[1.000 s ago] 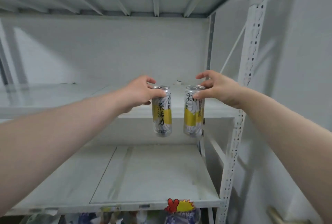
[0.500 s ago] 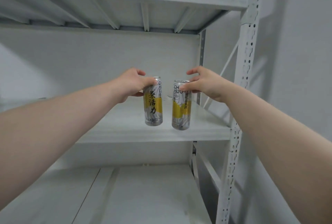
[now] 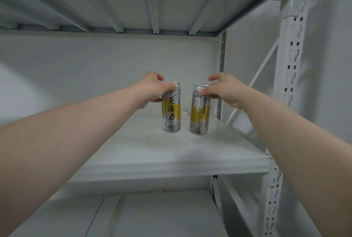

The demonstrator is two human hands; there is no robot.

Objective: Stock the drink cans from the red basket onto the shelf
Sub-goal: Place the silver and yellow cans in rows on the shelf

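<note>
Two tall silver-and-yellow drink cans hang upright side by side over the white middle shelf (image 3: 171,153). My left hand (image 3: 152,89) grips the left can (image 3: 171,115) around its top rim. My right hand (image 3: 222,90) holds the right can (image 3: 199,116) by its top in the same way. Both cans are above the shelf board, toward its right back part, and I cannot tell whether their bases touch it. The red basket is out of view.
A white perforated upright post (image 3: 289,84) stands at the right, with a diagonal brace (image 3: 257,84) behind it. The underside of the upper shelf (image 3: 133,8) is overhead. A lower shelf board (image 3: 152,215) lies below. A grey wall backs the rack.
Both hands have carried the cans up from in front of the lower shelf level and forward over the middle shelf. The view has tilted upward.
</note>
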